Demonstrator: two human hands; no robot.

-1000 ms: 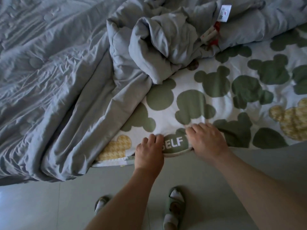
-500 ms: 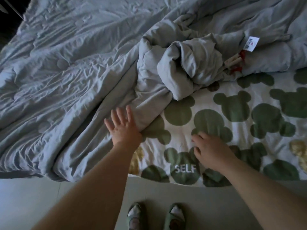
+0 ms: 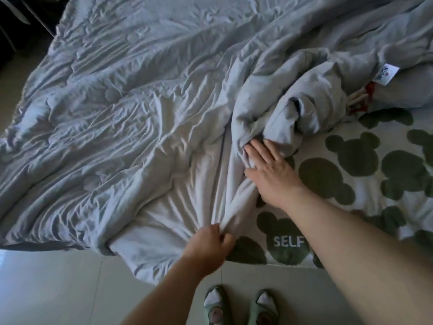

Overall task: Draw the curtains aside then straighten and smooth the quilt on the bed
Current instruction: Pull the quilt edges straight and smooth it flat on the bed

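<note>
Both my hands are working on the grey quilt, which is lying crumpled from the far-left corner of the bed to its near edge and bunching into a heap toward the far right. My left hand is pinching a fold of it at the near edge, fingers curled round the cloth. My right hand is pressing flat, fingers straight, against the heap where the green-patterned sheet is showing. I am standing on the floor in green slippers.
</note>
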